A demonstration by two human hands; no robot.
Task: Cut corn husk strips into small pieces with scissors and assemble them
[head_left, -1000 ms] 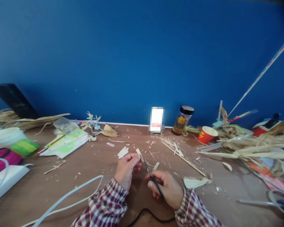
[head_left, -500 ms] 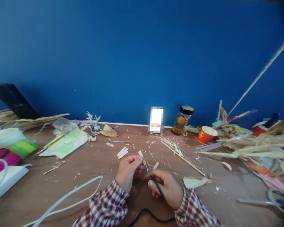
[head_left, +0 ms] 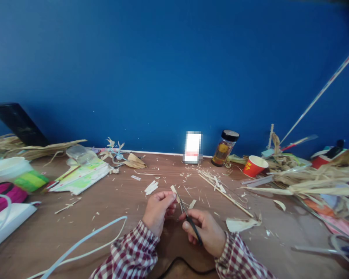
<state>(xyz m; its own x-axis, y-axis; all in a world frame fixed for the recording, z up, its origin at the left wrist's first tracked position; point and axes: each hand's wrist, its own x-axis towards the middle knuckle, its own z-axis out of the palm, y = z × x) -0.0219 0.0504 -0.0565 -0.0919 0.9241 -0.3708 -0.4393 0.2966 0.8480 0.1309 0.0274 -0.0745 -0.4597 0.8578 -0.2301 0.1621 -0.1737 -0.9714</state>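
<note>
My left hand (head_left: 158, 210) is closed in a pinch on a small pale strip of dried husk (head_left: 174, 191), held just above the wooden table (head_left: 116, 205). My right hand (head_left: 205, 231) is wrapped round the black handles of small scissors (head_left: 189, 219), whose blades point up and left, right beside the strip. Both sleeves are red-and-white plaid. Small cut strips (head_left: 150, 188) and many shavings lie on the table beyond my hands.
A dark-lidded jar (head_left: 224, 148) and a red paper cup (head_left: 254, 165) stand near the blue wall. Dried husks (head_left: 311, 182) pile up at right. A green-and-white booklet (head_left: 81, 176), a white bowl (head_left: 7, 167) and pale tubing (head_left: 84, 240) lie at left. A black cable (head_left: 180, 263) runs between my arms.
My left hand and the strip have shifted slightly right, toward the scissor blades. My right hand has barely moved.
</note>
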